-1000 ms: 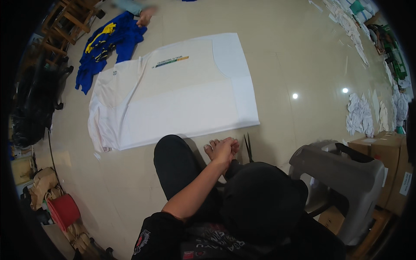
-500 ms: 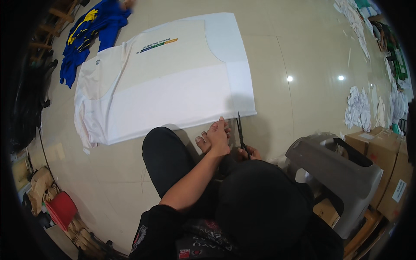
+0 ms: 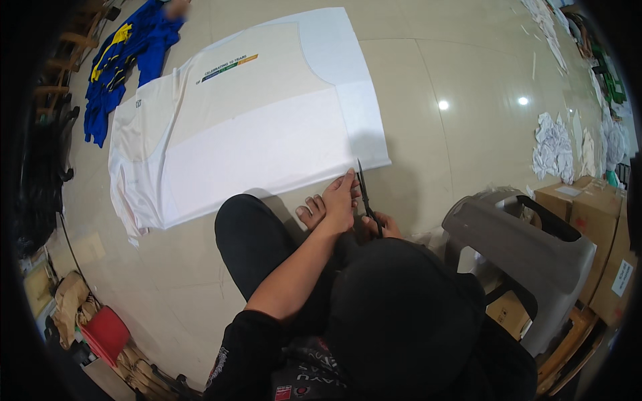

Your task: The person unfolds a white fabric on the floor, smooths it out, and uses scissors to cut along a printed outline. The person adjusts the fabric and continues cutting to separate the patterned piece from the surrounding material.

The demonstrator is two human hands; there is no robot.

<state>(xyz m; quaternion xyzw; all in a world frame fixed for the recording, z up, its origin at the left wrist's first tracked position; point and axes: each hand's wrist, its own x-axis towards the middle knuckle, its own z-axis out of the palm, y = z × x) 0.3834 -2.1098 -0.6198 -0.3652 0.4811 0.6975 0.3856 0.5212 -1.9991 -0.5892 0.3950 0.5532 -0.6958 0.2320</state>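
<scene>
A large white cloth [image 3: 254, 144] lies flat on the floor, with a cream garment-shaped area and a small printed strip on it. My left hand [image 3: 340, 202] pinches the cloth's near edge close to its right corner. Beside those fingertips are the blades of black scissors [image 3: 364, 197], pointing away from me across the edge. My right hand [image 3: 384, 226] is closed around the scissors' handles, partly hidden by my black-capped head. Whether the blades are parted is hard to make out. My bare toes [image 3: 311, 212] show just left of my left hand.
Blue and yellow clothing [image 3: 127, 67] lies at the far left. A grey plastic stool [image 3: 521, 247] stands at my right, beside cardboard boxes [image 3: 598, 227]. White cloth scraps [image 3: 554, 148] are heaped on the floor [image 3: 461, 154] farther right. A red item [image 3: 105, 332] sits at lower left.
The view has shifted a little, moving the cloth up and left in the picture. My left fingertips and the scissors are closer together along the cloth's edge. Both grips look the same.
</scene>
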